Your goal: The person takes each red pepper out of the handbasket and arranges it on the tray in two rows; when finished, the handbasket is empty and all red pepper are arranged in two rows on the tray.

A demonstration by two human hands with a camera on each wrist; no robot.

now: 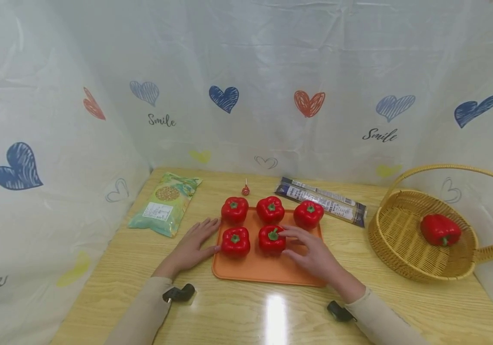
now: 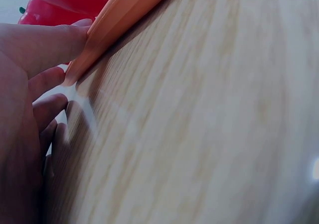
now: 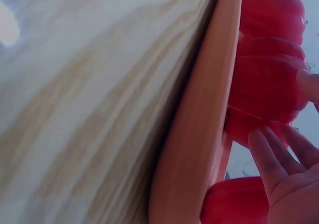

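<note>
In the head view, several red bell peppers stand stem up in two rows on an orange tray. My right hand is at the right side of the front-row right bell pepper, its fingers spread and only loosely bent. The right wrist view has thumb and fingertips close against that pepper; firm contact cannot be made out. Flat beside the tray's left edge lies my left hand, fingers extended, the thumb touching the tray rim. Nearest to it is the front-row left bell pepper.
A wicker basket with a tall handle stands at the right, one red bell pepper lying inside. Behind the tray are a lollipop and a long dark-ended packet. A green bag of grain lies at the left.
</note>
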